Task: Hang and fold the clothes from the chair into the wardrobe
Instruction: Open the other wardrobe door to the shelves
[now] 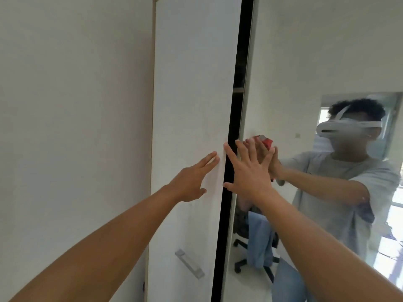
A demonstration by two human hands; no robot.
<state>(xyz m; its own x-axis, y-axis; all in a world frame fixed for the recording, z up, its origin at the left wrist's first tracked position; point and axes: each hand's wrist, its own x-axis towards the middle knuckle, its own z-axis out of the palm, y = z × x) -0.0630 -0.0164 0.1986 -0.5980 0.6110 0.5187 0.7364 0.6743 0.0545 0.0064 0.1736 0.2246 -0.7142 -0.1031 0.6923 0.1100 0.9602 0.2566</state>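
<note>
A white wardrobe door stands in front of me, with a mirrored door to its right. A narrow dark gap runs between them. My left hand lies flat with straight fingers on the white door near its right edge. My right hand is spread open across the gap, fingers on the mirrored door's edge. In the mirror I see a black swivel chair with blue clothing draped over it.
A metal handle sits low on the white door. A plain white wall fills the left side. The mirror reflects a person in a grey T-shirt, a bright window and a light floor behind me.
</note>
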